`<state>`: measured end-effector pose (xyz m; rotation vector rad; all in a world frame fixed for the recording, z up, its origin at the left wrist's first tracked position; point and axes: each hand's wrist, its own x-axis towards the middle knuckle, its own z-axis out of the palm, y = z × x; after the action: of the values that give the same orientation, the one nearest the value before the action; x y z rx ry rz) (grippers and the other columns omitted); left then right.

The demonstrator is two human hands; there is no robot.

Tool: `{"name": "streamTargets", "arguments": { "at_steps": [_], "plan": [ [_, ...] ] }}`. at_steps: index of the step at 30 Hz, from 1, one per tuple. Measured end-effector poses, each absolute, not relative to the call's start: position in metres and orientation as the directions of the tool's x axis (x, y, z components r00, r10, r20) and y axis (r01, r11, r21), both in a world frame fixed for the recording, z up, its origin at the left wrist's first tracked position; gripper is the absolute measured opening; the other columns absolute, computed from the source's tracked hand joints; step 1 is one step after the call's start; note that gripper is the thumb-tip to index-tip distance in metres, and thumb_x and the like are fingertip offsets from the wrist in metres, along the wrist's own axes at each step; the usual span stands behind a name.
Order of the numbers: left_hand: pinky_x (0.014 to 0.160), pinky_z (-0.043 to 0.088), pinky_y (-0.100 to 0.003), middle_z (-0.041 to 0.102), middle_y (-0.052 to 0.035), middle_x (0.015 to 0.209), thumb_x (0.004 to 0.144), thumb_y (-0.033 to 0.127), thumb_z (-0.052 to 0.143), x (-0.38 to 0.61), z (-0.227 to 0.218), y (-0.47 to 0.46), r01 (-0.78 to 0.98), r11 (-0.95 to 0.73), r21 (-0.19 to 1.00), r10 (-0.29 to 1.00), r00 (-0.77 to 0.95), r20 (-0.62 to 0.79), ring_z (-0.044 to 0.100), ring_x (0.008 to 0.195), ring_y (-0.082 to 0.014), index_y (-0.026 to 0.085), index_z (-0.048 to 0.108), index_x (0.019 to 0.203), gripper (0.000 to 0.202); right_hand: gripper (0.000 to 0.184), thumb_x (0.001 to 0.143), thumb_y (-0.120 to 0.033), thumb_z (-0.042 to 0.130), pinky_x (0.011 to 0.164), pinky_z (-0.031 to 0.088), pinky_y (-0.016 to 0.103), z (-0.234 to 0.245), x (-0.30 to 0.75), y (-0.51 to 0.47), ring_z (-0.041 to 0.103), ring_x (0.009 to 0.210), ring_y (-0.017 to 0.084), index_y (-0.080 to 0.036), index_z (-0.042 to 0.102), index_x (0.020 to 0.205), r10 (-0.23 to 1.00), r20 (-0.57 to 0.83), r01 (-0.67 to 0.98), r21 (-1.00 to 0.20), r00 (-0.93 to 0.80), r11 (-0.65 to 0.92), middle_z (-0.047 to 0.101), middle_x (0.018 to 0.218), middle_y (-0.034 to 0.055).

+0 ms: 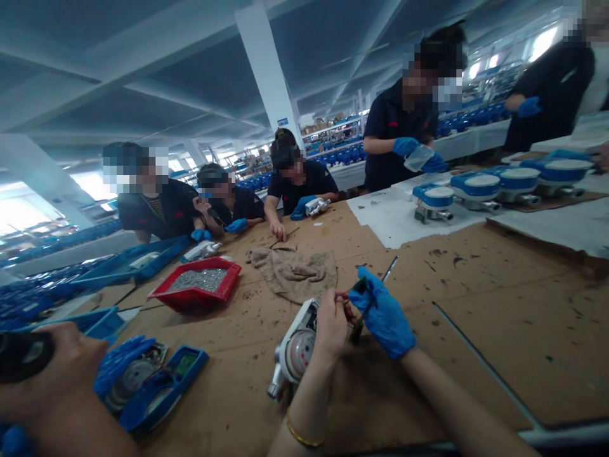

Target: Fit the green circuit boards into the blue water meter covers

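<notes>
Both hands (left bare, right gloved) pinch a thin tool above the meter, rag and red tray lying mid-bench beyond

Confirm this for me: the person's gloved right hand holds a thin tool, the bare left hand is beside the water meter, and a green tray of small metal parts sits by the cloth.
One detail is wrong: the tray of small metal parts is red, not green, as the head view shows. The rest stands: the gloved right hand holds a thin tool, the bare left hand is beside the water meter, and the tray sits by the cloth.

Meter left of hands (tray behind)
</notes>
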<state>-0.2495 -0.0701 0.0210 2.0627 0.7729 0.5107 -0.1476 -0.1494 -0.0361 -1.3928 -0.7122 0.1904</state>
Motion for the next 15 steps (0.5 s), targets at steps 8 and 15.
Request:
{"name": "streamTargets", "arguments": {
  "at_steps": [8,15],
  "plan": [
    [0.095,0.057,-0.04,0.061,-0.009,0.13,0.096,0.042,0.061,-0.27,0.018,-0.074,0.382,-0.722,0.577,0.575,0.795,0.193,0.062,0.113,-0.0209,0.024,0.062,0.124,0.033,0.063,0.084,-0.062,0.063,0.108,0.052,0.054,-0.031,-0.143,-0.157,0.068,0.119,0.032,-0.022,0.063,0.132,0.529,0.343,0.309,-0.938,0.776,0.155,0.071,0.13,0.013],
    [0.099,0.056,-0.042,0.061,-0.008,0.134,0.096,0.041,0.062,-0.281,0.027,-0.065,0.352,-0.839,0.414,0.503,0.793,0.343,0.059,0.12,-0.0228,0.03,0.064,0.122,0.029,0.053,0.089,-0.063,0.053,0.104,0.056,0.049,-0.025,-0.14,-0.159,0.072,0.112,0.03,-0.023,0.069,0.12,0.532,0.358,0.337,-0.931,0.767,0.139,0.075,0.122,0.0118]
  ]
}}
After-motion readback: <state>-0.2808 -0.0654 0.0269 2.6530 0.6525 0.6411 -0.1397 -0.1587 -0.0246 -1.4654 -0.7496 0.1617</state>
